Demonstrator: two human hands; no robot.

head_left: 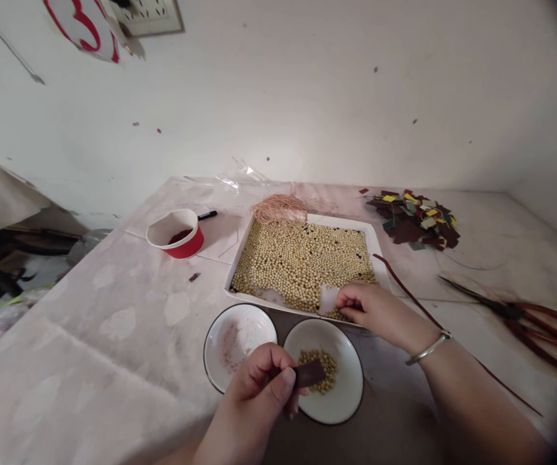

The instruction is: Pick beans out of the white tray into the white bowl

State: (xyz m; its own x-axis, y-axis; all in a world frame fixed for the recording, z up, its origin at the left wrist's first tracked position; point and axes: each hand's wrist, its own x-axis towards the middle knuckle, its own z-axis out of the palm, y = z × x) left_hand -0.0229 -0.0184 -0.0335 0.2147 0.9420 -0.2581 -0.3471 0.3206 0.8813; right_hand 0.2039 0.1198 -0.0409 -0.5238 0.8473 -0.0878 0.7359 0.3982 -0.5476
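My left hand (263, 387) is closed, pinching a small dark brown rectangular piece (311, 373) between thumb and fingers. This piece is over a white bowl (350, 381) with some small yellowish round beads or beans (324, 384) in it. At the near right corner of a white tray (377, 239), my right hand (360, 307) has its fingers drawn together among pale yellow round beads or beans (297, 255), a few of them dark. Whatever those fingertips may hold is hidden. Partly behind my left hand, a second white bowl (239, 323) has reddish residue inside.
A red-and-white paper cup (191, 244) with dark red contents and a black pen (207, 215) stand at left. Pinkish strands (278, 210) lie over the tray's far edge. At right are a pile of coloured scraps (416, 219), a dark red strip (399, 281) and large scissors (515, 313).
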